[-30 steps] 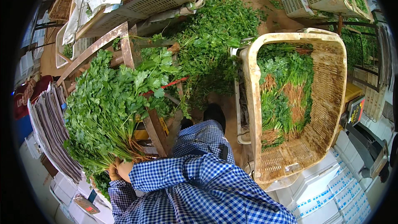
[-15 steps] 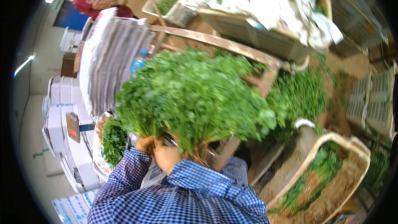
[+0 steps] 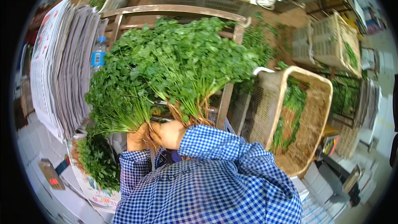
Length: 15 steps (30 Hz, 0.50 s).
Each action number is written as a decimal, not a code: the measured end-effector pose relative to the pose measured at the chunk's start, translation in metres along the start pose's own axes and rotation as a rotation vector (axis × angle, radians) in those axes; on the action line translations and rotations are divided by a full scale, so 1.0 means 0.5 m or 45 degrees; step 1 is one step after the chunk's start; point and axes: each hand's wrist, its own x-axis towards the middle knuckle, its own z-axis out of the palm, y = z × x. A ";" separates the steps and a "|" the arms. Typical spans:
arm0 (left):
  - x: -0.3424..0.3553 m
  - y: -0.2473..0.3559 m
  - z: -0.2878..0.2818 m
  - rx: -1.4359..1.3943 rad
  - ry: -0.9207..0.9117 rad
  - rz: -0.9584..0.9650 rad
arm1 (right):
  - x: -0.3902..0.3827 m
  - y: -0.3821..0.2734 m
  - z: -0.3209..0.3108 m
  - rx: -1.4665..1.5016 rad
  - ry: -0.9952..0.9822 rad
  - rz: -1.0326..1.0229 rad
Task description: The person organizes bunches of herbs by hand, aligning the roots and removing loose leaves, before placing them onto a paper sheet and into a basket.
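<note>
My left hand (image 3: pixel 137 138) is closed round the lower stems of a coriander bunch (image 3: pixel 132 114), whose pale stems fan up into green leaves. Pressed against its root end is my right hand (image 3: pixel 169 134), its fingers closed at the thin brown roots that hang between both hands. Just beyond my right hand lies more leafy coriander (image 3: pixel 195 74), a large heap with stems and brown roots toward me. It rests on a brown frame (image 3: pixel 178 10). The leaves of the held bunch merge with this heap, and my right fingertips are partly hidden.
A tall stack of newspapers (image 3: pixel 68 66) and a water bottle (image 3: pixel 98 54) stand at the left. Below them are another herb bunch (image 3: pixel 97 159) and a scale display (image 3: pixel 52 174). At the right sits a crate (image 3: pixel 327 112) holding rooted herbs; more crates (image 3: pixel 327 37) stand behind.
My view has turned, so the newspapers, heap and right-hand crate appear shifted left and upward. Both hands remain at the root end of the bunch, close together.
</note>
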 end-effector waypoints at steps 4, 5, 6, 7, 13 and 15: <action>0.001 0.023 0.002 0.499 0.172 0.010 | 0.013 -0.025 -0.017 -0.041 -0.026 0.198; 0.001 0.023 0.000 0.538 0.275 -0.124 | 0.022 -0.033 -0.021 -0.114 -0.138 0.296; -0.008 0.031 0.027 0.471 0.257 -0.101 | 0.026 -0.032 -0.009 -0.123 -0.113 0.298; -0.006 0.041 0.050 0.407 0.243 -0.069 | 0.033 -0.021 0.000 -0.131 -0.088 0.292; 0.016 0.044 0.064 0.261 0.380 -0.053 | 0.032 -0.049 -0.044 -0.009 -0.171 0.405; 0.010 0.051 0.056 0.294 0.328 -0.100 | 0.016 -0.093 -0.071 -0.129 -0.293 0.552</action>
